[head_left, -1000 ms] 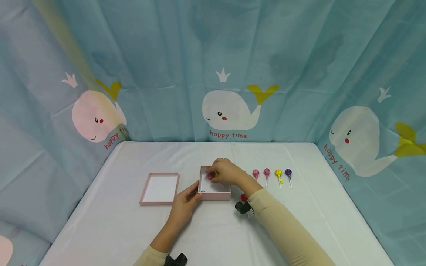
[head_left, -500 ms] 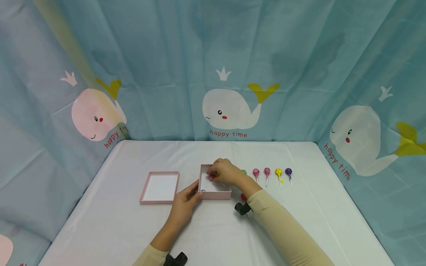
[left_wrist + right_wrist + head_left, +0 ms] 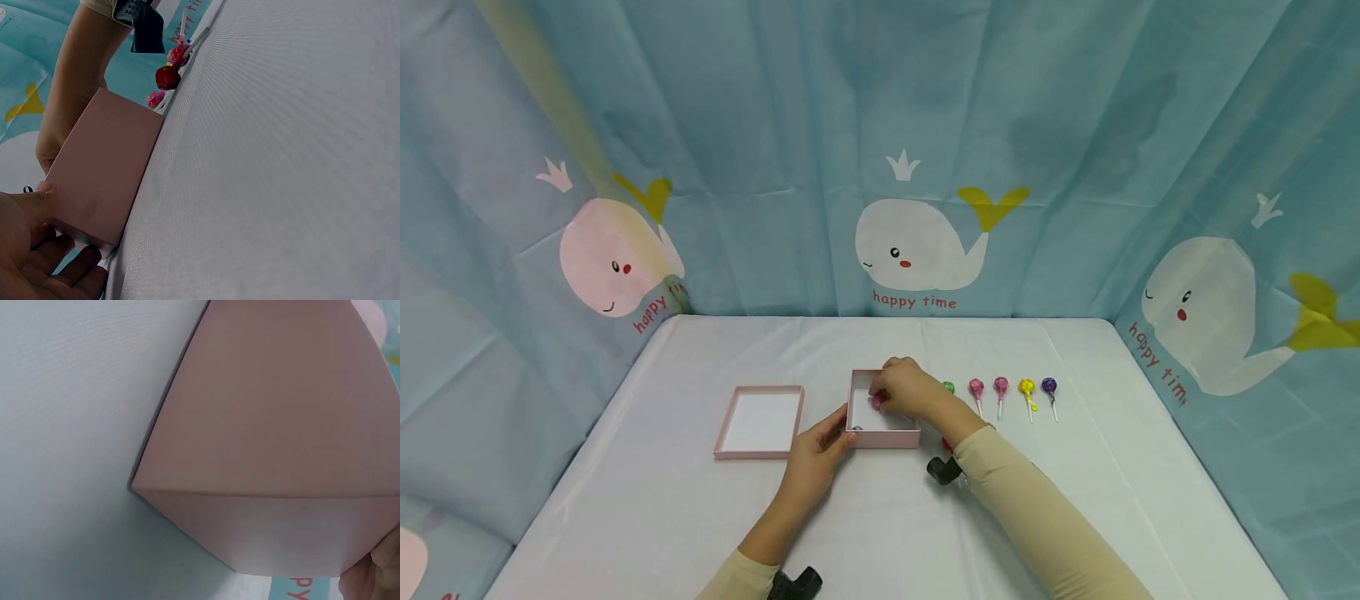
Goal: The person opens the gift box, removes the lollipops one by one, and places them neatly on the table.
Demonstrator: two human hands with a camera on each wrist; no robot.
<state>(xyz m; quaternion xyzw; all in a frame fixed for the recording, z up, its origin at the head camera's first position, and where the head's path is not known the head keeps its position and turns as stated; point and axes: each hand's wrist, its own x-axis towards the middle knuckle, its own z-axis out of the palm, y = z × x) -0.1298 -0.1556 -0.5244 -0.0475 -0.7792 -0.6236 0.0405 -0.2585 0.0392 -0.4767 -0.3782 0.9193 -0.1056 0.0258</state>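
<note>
A pink open-topped box (image 3: pixel 887 440) stands on the white-covered table. My left hand (image 3: pixel 811 468) holds its near left corner, with the thumb at the rim and the fingers along the side wall, as the left wrist view shows. My right hand (image 3: pixel 912 392) reaches over the rim into the box. Its fingers pinch a pinkish-red lollipop (image 3: pixel 877 402) low inside; the hand hides most of it. A small object (image 3: pixel 857 428) shows in the box's near left corner. In the right wrist view, the box wall (image 3: pixel 269 406) covers the right fingers' work.
Left of the box lies its pink-rimmed lid (image 3: pixel 760 456). Right of it runs a row of lollipops: green (image 3: pixel 949 387), two pink (image 3: pixel 976 387), yellow (image 3: pixel 1027 387) and purple (image 3: pixel 1048 386). A red lollipop (image 3: pixel 167 77) lies nearer, partly behind the right forearm.
My right hand has shifted slightly right and lower inside the box, its fingers covering more of the lollipop. The left hand and the box have stayed in place.
</note>
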